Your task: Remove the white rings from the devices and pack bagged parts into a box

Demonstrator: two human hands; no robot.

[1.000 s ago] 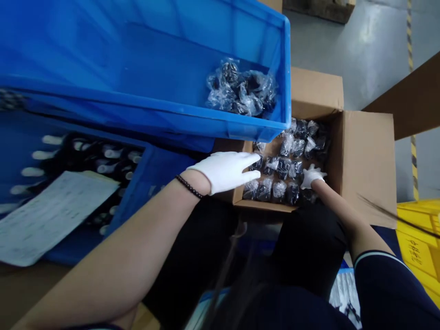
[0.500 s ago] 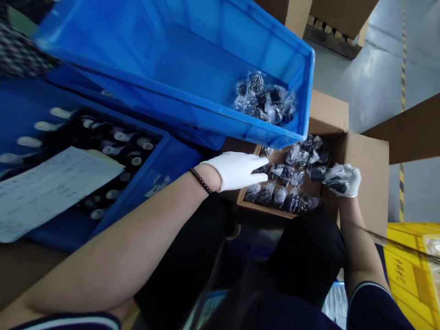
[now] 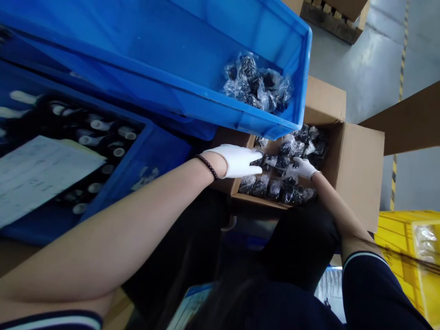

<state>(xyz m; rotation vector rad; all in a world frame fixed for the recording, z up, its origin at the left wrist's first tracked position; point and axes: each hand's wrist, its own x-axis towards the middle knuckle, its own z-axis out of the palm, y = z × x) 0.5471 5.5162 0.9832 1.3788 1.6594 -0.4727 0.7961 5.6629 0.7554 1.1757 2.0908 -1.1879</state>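
Observation:
A cardboard box stands open before me, with rows of small black parts in clear plastic bags inside. My left hand, in a white glove, reaches over the box's left edge. Its fingers are stretched out and apart beside a bagged part; it holds nothing that I can see. Lower inside the box, my gloved right hand has its fingers closed on a bagged black part at the end of the middle row. The fingers partly hide that part.
A big blue crate overhangs the box's far side, with a heap of bagged black parts in its right end. On the left, another blue crate holds black parts with white tubes and a paper sheet. A yellow crate stands at right.
My right hand has moved left and down into the box with the bagged part, from above its right side. My left hand stays at the left edge. The view has shifted slightly.

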